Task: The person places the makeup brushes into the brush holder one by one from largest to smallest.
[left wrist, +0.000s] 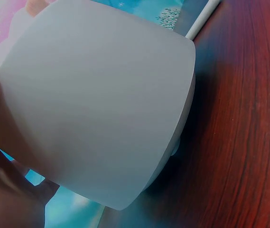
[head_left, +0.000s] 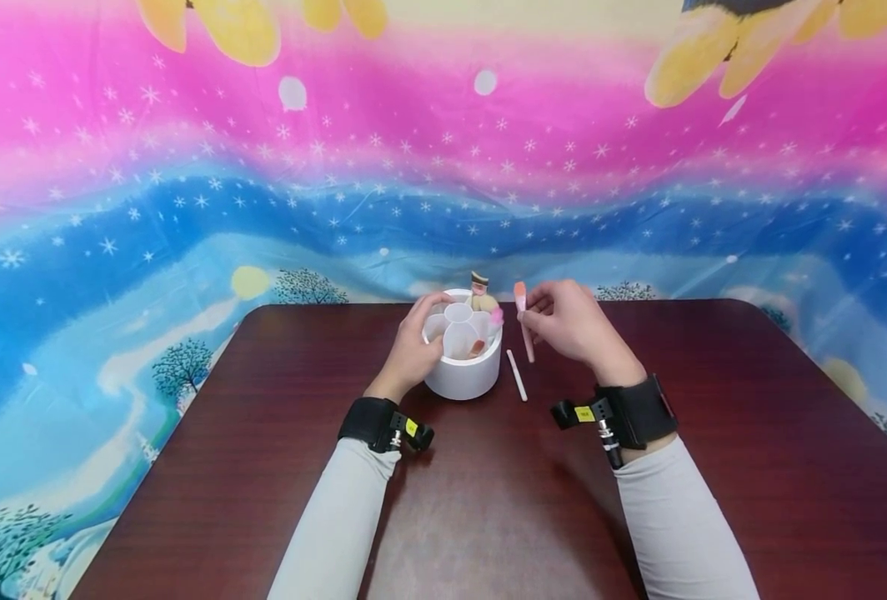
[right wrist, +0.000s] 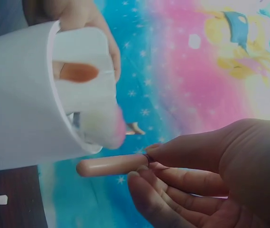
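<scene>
A white round organizer with several compartments stands on the table. My left hand grips its left side, fingers over the rim. My right hand, to the right of it, pinches a makeup brush upright, orange bristles up. In the right wrist view, the brush's rounded pink handle sticks out from between thumb and fingers, beside the organizer. Inside the organizer are a brush with orange-brown bristles and a fluffy white-and-pink brush. A tan piece with a dark-banded top rises at its back.
A thin white stick lies on the dark red wooden table, just right of the organizer. Behind the table's far edge hangs a colourful cloth with snowflakes. Each wrist wears a black strap with a small camera.
</scene>
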`<state>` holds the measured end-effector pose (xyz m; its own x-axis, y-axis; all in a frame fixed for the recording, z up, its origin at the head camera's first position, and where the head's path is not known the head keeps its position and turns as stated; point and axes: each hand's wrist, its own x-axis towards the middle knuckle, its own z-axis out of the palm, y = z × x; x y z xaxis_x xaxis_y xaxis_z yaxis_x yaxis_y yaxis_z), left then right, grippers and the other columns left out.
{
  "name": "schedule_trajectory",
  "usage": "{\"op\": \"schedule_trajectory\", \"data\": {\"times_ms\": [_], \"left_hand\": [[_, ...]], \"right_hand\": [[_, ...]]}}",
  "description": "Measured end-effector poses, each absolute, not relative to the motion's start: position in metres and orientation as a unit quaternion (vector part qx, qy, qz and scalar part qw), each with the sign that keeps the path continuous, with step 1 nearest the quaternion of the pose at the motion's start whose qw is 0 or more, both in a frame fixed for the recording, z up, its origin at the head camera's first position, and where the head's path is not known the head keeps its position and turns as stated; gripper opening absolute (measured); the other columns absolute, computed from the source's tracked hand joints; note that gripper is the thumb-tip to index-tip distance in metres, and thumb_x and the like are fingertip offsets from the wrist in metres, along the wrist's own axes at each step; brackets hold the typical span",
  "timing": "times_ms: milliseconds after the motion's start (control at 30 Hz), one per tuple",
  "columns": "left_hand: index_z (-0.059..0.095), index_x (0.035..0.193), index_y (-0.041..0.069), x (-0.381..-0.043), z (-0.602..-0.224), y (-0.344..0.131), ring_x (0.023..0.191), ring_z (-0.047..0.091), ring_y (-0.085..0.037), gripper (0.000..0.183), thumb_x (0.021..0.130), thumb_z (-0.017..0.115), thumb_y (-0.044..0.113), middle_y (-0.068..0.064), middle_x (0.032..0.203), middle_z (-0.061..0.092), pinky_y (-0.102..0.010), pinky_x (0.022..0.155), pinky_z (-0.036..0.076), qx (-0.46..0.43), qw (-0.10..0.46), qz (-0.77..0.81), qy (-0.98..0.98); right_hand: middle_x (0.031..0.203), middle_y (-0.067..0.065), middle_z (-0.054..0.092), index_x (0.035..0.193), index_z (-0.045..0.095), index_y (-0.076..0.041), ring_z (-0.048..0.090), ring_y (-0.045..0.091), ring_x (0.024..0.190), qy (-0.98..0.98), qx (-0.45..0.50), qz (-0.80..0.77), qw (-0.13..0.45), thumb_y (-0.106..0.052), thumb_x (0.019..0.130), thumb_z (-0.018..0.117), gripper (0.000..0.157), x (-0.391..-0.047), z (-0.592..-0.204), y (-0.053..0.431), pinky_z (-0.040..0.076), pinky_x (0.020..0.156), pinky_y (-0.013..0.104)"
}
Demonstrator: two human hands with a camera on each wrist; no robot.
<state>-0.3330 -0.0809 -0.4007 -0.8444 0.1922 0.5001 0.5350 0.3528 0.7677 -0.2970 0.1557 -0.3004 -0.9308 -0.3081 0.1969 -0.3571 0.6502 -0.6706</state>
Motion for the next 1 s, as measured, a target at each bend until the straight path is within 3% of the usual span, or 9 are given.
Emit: {"op": "schedule_trajectory", "data": {"times_ms": [233,467,800,1000], "left_hand": [[0.051,0.124,0.012,-0.325,-0.391,-0.08,0.123,0.036,-0.019,0.061,0.072,0.05,-0.02,-0.003,0.133,0.044,-0.053,0.098,0.033,-0.237,0.167,-0.53,-0.797],[0.05,0.122,0.024,-0.333,-0.402,-0.081,0.122,0.034,-0.007,0.064,0.073,0.051,-0.016,0.009,0.133,0.042,-0.048,0.098,0.035,-0.224,0.161,-0.523,-0.807],[0.051,0.123,0.021,-0.333,-0.4,-0.081,0.122,0.034,-0.008,0.063,0.073,0.051,-0.017,0.007,0.132,0.043,-0.05,0.098,0.034,-0.23,0.17,-0.518,-0.806],[0.05,0.123,0.022,-0.333,-0.4,-0.082,0.122,0.034,-0.009,0.064,0.072,0.05,-0.016,0.008,0.133,0.042,-0.05,0.097,0.035,-0.228,0.163,-0.522,-0.805]], "right_hand": [[0.082,0.01,0.065,0.099,0.062,0.0,0.063,0.016,0.065,-0.895,0.19,0.401,0.059,-0.009,0.087,0.062,0.016,-0.293,-0.296,0.153,0.054,0.064,0.035],[0.081,0.009,0.065,0.097,0.062,-0.001,0.063,0.017,0.066,-0.888,0.193,0.41,0.077,-0.011,0.087,0.064,0.015,-0.288,-0.293,0.149,0.053,0.06,0.031],[0.079,0.01,0.066,0.096,0.062,-0.001,0.064,0.021,0.066,-0.859,0.228,0.446,0.109,-0.009,0.085,0.066,0.014,-0.285,-0.291,0.142,0.053,0.057,0.029],[0.078,0.007,0.065,0.093,0.062,-0.003,0.063,0.014,0.064,-0.849,0.241,0.45,0.137,-0.009,0.084,0.067,0.012,-0.285,-0.293,0.135,0.053,0.058,0.032]]}}
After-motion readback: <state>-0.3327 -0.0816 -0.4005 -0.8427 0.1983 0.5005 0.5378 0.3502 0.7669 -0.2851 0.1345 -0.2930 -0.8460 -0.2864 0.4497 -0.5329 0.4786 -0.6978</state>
